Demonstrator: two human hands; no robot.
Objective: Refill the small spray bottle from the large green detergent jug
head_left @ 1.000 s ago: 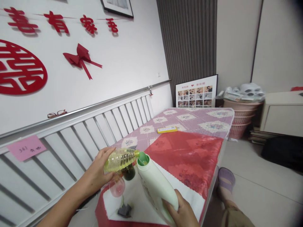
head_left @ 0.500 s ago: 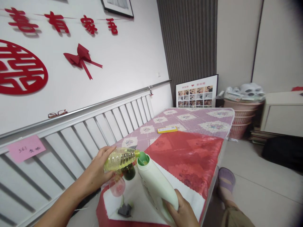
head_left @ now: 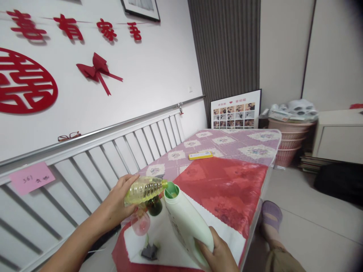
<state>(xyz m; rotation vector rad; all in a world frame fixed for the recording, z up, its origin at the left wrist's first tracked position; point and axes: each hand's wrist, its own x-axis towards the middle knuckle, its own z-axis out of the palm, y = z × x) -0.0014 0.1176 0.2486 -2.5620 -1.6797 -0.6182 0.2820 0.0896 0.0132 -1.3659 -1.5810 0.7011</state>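
Note:
My left hand (head_left: 121,200) is wrapped round a clear ribbed bottle (head_left: 146,190) of yellow liquid, tipped onto its side. Its yellow neck meets the open green mouth of a pale green plastic jug (head_left: 188,223). The jug leans toward the bottle, and my right hand (head_left: 217,251) grips it low down by its handle. Below the ribbed bottle stand a dark green round object (head_left: 154,206) and a clear pinkish one (head_left: 141,223), both partly hidden. A crumpled dark grey piece (head_left: 149,252) lies on the white sheet (head_left: 167,245).
A red translucent sheet (head_left: 224,189) covers part of the patterned tablecloth (head_left: 224,140). A yellow flat case (head_left: 200,155) lies farther back. White railing (head_left: 124,151) runs along the left. Pink baskets (head_left: 289,143) stand beyond the table at right. A shoe (head_left: 271,215) shows on the floor.
Both hands, the ribbed bottle and the jug stay almost exactly in place. The red cloth edge at the lower left has shifted slightly to the left.

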